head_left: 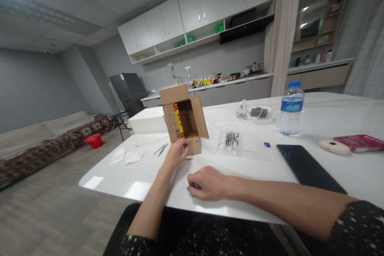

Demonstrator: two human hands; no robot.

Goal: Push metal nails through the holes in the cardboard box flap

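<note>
An open cardboard box [196,106] stands on the white table, its flaps spread and a yellow-and-red tape strip running down it. Small shiny dots, perhaps screws, stud its left flap; a row of small dots marks the lower flap. At that lower flap is my left hand [175,154], fingers curled and pinched; whatever they hold is too small to make out. My right hand [207,183] rests on the table nearer me, loosely fisted, with nothing visible in it. Right of the box lies a clear plastic case [223,150] with many small metal pieces [232,139].
Metal rods [163,150] and white tissues [133,157] lie left of the box, before a white box [148,120]. On the right are a water bottle [291,116], a dark tablet [309,168], a beige device [333,146], a maroon box [361,143] and a white fan [258,114].
</note>
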